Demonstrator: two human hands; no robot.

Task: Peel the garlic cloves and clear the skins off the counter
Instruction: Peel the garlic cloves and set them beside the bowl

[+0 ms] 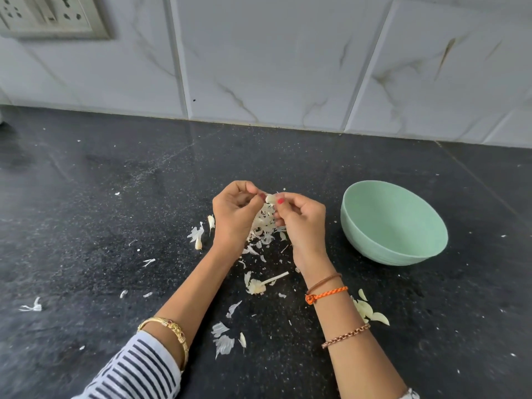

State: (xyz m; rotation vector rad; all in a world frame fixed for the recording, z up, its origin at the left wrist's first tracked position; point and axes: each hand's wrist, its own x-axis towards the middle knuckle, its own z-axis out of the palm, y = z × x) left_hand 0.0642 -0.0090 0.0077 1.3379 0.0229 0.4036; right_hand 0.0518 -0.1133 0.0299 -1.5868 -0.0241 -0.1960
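Black counter strewn with skins, both hands' grip pinching garlic clove

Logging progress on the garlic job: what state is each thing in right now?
Garlic clove: pinched between both hands, partly peeled.
Left hand: pinching the clove.
Right hand: pinching the clove.
Bowl: upright, looks empty.
Skins: scattered on the counter.

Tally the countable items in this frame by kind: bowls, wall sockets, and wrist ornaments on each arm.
Green bowl: 1
Wall socket plate: 1
Gold bangle, left arm: 1
Right arm: brown thread, orange cord, copper chain: 3
Total: 6
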